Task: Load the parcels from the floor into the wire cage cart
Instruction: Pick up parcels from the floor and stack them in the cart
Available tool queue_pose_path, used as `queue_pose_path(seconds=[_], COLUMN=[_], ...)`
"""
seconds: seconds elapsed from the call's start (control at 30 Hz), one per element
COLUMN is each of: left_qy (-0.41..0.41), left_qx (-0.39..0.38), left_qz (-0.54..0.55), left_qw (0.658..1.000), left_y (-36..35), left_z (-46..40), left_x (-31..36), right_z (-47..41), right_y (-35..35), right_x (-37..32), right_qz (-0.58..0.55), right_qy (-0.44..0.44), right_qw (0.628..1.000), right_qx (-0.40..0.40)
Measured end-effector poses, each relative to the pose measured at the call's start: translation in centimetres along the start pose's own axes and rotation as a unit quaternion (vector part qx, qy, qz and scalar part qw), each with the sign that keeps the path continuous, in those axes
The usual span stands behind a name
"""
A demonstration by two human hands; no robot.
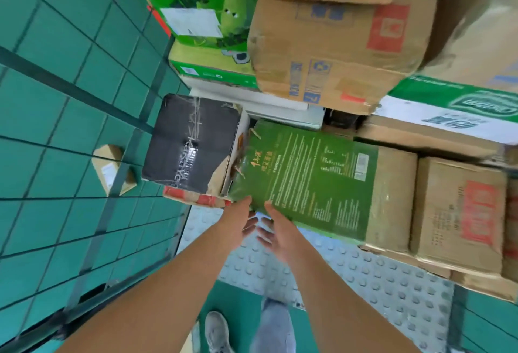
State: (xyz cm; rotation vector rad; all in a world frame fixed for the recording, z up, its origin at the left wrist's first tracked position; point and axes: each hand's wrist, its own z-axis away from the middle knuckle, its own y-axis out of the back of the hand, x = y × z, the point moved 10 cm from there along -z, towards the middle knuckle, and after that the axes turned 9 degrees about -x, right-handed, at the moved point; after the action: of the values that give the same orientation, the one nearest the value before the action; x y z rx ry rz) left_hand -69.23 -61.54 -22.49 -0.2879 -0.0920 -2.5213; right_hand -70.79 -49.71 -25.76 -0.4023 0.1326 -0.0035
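Reaching into the wire cage cart [117, 184], left hand [238, 219] and right hand [276, 230] (fingers spread, gripping nothing) touch the green parcel's [302, 179] near edge.

Green-printed parcel [308, 181], seemingly inside cart [117, 184]

Two bare hands, the left hand [240, 222] and the right hand [280, 233], reach toward one dark green printed carton [302, 181] among the stacked parcels. Beside it sits one black box [190, 142]. Two bright green cartons [204, 16] are stacked behind, and one green-and-white carton [454, 109] lies at right. At least five plain brown cartons [330, 52] are visible. One small brown parcel [112, 169] lies beyond the wire panel [56, 128]. One grey shoe [217, 331] shows below.
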Motion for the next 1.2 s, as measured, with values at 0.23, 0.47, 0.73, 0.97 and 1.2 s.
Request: queue_pose_path(seconds=[0.23,0.47,0.73,0.97,1.2], left_qy=[0.022,-0.004,-0.064,-0.041,-0.098], left_qx=[0.013,0.034,0.1,0.034,-0.02], left_qz=[0.026,0.063,0.074,0.054,0.01], left_qw=[0.999,0.997,0.99,0.997,0.995], left_y=[0.3,-0.5,1.1,0.7,5.0], left_z=[-3.0,-4.0,-4.3,0.0,11.8], left_x=[-1.3,-2.3,-1.2,-3.3,-5.6], right_z=[2.8,6.2,4.5,5.7,11.2], right_y=[12.3,17.7,17.2,17.3,4.0], right_x=[-0.9,-6.5,-6.7,-5.8,1.6], right_qz=[-0.096,0.105,0.186,0.101,0.222], right_qy=[0.063,0.174,0.171,0.067,-0.033], right_qw=[0.958,0.906,0.911,0.949,0.973], right_qx=[0.263,0.372,0.325,0.291,0.047])
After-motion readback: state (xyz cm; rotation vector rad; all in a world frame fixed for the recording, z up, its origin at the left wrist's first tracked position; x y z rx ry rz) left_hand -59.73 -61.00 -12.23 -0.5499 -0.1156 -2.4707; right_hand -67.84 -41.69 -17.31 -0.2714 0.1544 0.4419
